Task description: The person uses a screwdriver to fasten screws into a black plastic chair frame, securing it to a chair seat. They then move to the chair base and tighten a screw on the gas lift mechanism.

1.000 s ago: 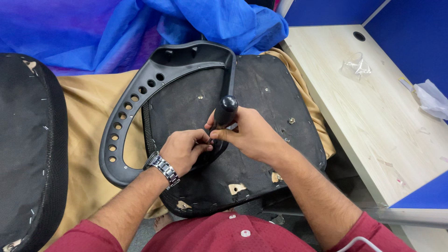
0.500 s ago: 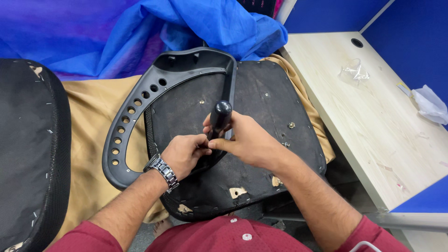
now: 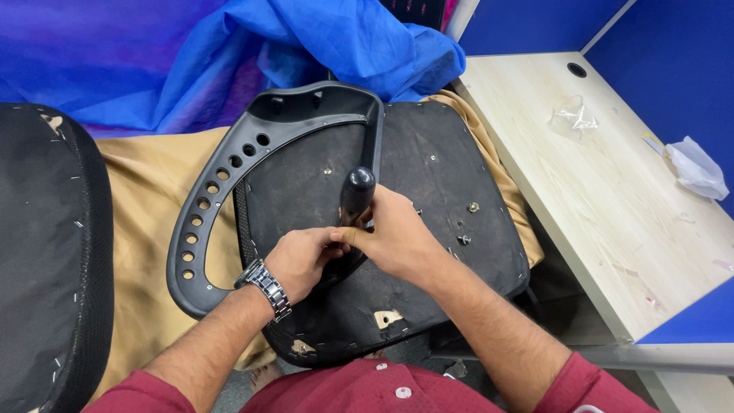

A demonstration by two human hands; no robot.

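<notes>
Step in hand looks like driving or loosening a fastener on the upturned chair seat [image 3: 428, 176], which lies underside-up on tan cloth [image 3: 145, 199]. Right hand [image 3: 397, 241] is wrapped closed round the black-handled screwdriver [image 3: 356, 191], handle upright and poking above the fist; left hand [image 3: 302, 260] is curled at the tool's lower end, fingertips pinching near the tip (tip itself hidden). Next move likely calls for downward pressure and a straight shaft while turning. Counts: one screwdriver, one black armrest loop [image 3: 222, 191] on the seat's left, a second upholstered pad [image 3: 38, 252] far left, one wristwatch [image 3: 266, 284], two crumpled wrappers on the desk [image 3: 612, 222].
</notes>
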